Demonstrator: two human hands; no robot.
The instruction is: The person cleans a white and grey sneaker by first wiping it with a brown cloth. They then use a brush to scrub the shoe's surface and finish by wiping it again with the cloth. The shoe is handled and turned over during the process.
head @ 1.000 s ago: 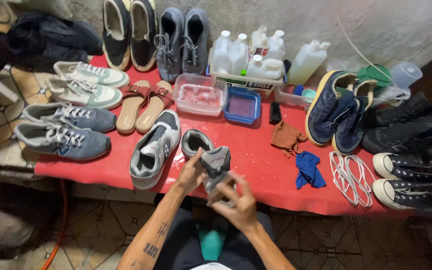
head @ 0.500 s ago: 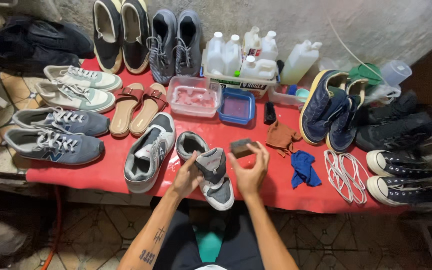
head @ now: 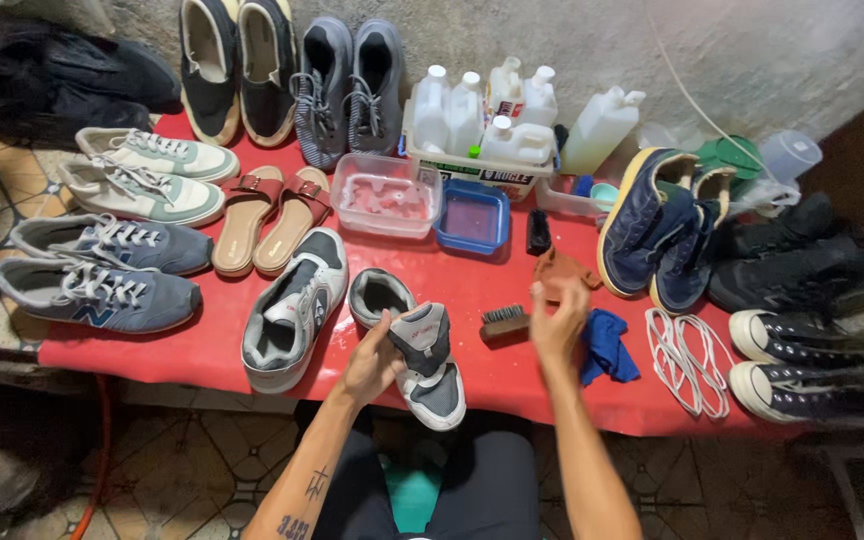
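Observation:
My left hand (head: 372, 365) grips a grey and white sneaker (head: 427, 365) by its side and holds it over the near edge of the red table (head: 192, 350). My right hand (head: 557, 322) is to the right of the shoe, fingers closed on one end of a small wooden brush (head: 504, 323) with dark bristles, low over the table. The matching grey sneaker (head: 292, 312) lies just left of the held one.
An orange cloth (head: 564, 268), a blue cloth (head: 609, 345) and white laces (head: 687, 355) lie right of my hand. Behind stand a clear tub (head: 387, 195), a blue tub (head: 472, 217), white bottles (head: 482, 115) and several pairs of shoes and sandals (head: 262, 215) around the table.
The sneaker has come down from in front of me to the table edge. My right hand moved right and away from the shoe, carrying the brush.

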